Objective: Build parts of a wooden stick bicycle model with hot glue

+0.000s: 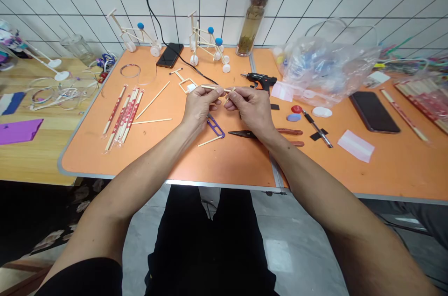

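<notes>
My left hand is closed on a thin wooden stick, whose far end sticks out past the fingers. Close beside it, my right hand pinches a short wooden stick piece; whether the two pieces touch I cannot tell. Under the hands lie a purple plastic frame tool and a cut stick. Long-nose pliers with red handles rest partly beneath my right forearm. Just behind my left hand is a small stick frame with a white piece.
Wrapped chopsticks and loose sticks lie left. At the back stand stick models with white wheels and blue balls, plus a tall tea bottle. Rightward are a glue gun, plastic bag, pen and phone.
</notes>
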### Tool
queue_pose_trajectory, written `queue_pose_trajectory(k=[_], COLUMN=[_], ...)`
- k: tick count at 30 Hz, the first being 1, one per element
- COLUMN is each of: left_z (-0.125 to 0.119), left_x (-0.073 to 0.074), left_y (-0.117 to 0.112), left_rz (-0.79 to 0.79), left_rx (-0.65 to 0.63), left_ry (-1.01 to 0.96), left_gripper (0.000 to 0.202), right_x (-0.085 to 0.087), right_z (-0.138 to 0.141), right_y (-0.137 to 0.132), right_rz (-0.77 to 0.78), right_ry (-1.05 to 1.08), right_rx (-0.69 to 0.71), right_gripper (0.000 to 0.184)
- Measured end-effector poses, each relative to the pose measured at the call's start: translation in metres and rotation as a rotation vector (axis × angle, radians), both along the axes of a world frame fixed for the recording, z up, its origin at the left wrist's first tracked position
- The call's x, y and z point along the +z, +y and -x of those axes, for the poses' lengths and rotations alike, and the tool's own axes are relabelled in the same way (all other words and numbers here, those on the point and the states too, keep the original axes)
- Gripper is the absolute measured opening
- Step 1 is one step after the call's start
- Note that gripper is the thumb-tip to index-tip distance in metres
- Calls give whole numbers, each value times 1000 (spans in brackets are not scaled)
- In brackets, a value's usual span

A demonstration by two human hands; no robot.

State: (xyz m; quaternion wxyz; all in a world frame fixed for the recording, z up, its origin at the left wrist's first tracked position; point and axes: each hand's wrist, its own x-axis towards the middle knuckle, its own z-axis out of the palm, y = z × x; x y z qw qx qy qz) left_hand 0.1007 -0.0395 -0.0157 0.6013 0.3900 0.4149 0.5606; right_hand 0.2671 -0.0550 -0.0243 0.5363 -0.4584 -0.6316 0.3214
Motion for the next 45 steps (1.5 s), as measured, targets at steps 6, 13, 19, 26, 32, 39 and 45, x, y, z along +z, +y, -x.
queue_pose_trajectory(k=[6, 13, 19, 26, 32, 39, 45], left_z=[1, 1, 0, 0, 2, 3, 9], left_x=[0, 7, 6, 6, 5, -1, 1], left_y=[2, -1, -1, -1, 0, 3, 8], left_rz=[-31, 23, 20, 31, -10, -27, 11], left_rx=[-15, 1, -12, -19, -42, -94, -150], left_ry=[-24, 8, -1, 1, -2, -31, 71], left_gripper=[26, 35, 35, 33, 34, 34, 32], right_x=[0, 1, -2, 0, 3, 4, 9], right_z=[1, 0, 0, 2, 1, 0, -2], right_y=[1, 2, 4, 3, 1, -2, -3], right_rz=[-2, 47, 44, 45, 53, 19, 30], right_ry=[57, 110, 120, 141, 104, 80, 16], right_rx=[12, -7, -2, -26, -25, -18, -64], right_gripper=[57, 54, 50, 50, 51, 45, 28])
